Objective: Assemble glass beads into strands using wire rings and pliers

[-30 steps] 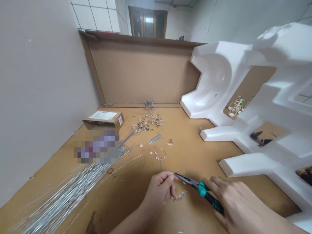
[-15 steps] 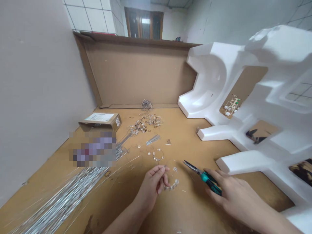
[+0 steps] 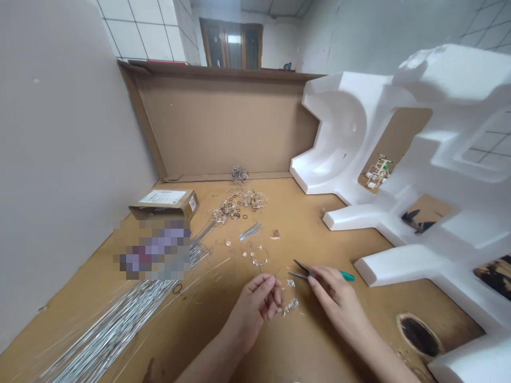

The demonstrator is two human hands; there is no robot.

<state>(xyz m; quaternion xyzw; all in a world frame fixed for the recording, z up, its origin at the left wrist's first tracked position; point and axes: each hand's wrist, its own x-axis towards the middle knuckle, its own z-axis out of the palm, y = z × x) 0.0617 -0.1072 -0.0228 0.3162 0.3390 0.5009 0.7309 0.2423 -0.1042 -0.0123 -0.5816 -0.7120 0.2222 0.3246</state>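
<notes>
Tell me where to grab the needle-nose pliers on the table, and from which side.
Take the pliers by the teal handles, probably coming from the right. The handle end sticks out to the right past the right hand, while the thin jaws point left, open, toward the beaded wire loop pinched by the left hand. The handles are thicker, so likely easier for fingers.

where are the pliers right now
In the head view the pliers lie low and right of centre on the brown tabletop, under the fingers of the right hand, jaws pointing left toward the beaded wire loop the left hand holds.
</notes>
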